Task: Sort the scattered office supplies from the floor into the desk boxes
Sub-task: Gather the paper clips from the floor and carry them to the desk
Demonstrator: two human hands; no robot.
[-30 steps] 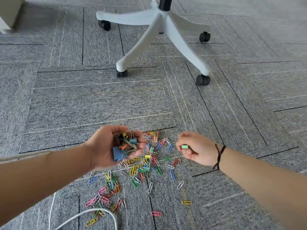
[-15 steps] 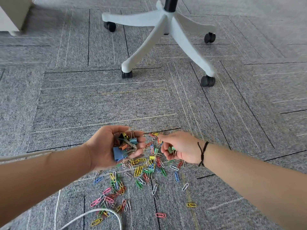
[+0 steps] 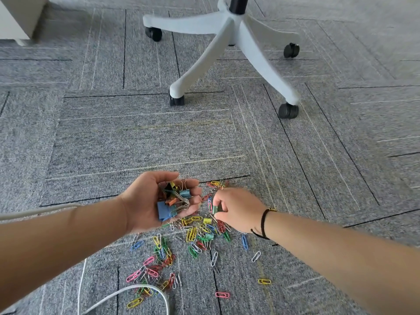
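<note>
A: Status, left to right?

B: Left hand [image 3: 145, 201] was cupped, its grip curled round a heap of binder clips [image 3: 175, 198]. Right hand [image 3: 238, 208] pinched a green binder clip [image 3: 215, 209] just beside it.

A: Remaining?

B: Most paper clips [image 3: 193, 235] lay on the carpet floor [image 3: 136, 137]; no boxes in sight. Early stage, I judged.

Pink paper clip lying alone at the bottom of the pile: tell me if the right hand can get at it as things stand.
Probably yes. The pink paper clip lies alone on bare carpet, nothing over it. But the right hand already pinches a green binder clip, so its fingers are partly taken up.
</note>
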